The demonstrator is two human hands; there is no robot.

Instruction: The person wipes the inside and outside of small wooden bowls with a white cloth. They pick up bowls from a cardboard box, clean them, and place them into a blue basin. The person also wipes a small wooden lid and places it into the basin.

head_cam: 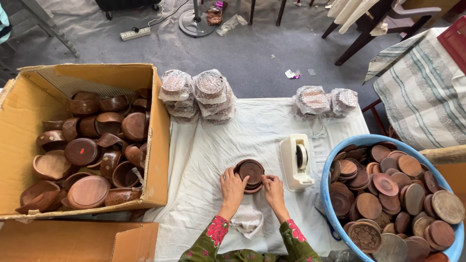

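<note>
A small stack of round brown wooden discs (249,172) with ringed grooves sits on the white cloth (252,126) in front of me. My left hand (232,186) grips its left side and my right hand (273,188) grips its right side, fingers curled around the edges. Both sleeves are green with red flowers. A crumpled white cloth (248,221) lies between my forearms.
An open cardboard box (158,145) of wooden bowls and holders stands left. A blue tub (324,194) of several wooden discs stands right. A white tape dispenser (296,161) sits beside the stack. Plastic-wrapped disc bundles (198,95) and more wrapped bundles (324,102) line the far edge. Scissors (326,223) lie by the tub.
</note>
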